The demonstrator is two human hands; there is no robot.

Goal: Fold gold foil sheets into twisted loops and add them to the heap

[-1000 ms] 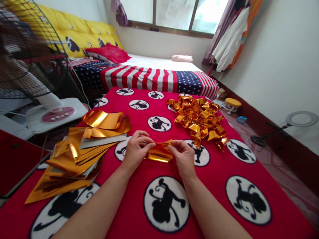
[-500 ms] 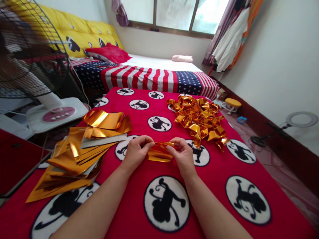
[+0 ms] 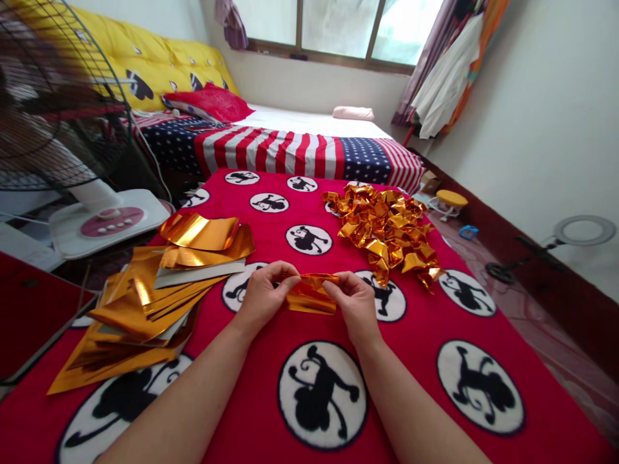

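A small sheet of shiny gold paper [image 3: 311, 301] is held level over the red cloth [image 3: 232, 412], its upper edge rolled or folded over. My left hand [image 3: 269, 291] pinches its left end between thumb and fingers. The right end is pinched by my right hand [image 3: 355, 301]. To the left lies a loose stack of flat gold sheets [image 3: 159, 296], some with grey backs. A heap of folded gold pieces [image 3: 387, 225] lies beyond my right hand.
A fan [image 3: 104, 216] stands at the left beside a dark red surface [image 3: 33, 309]. Behind the cloth is a bed with a striped cover [image 3: 290, 151]. A yellow stool [image 3: 452, 198] and a ring light [image 3: 584, 230] are on the floor at the right.
The lower edge of the held gold paper looks straighter and slightly higher. Both hands keep nearly the same place and grip.
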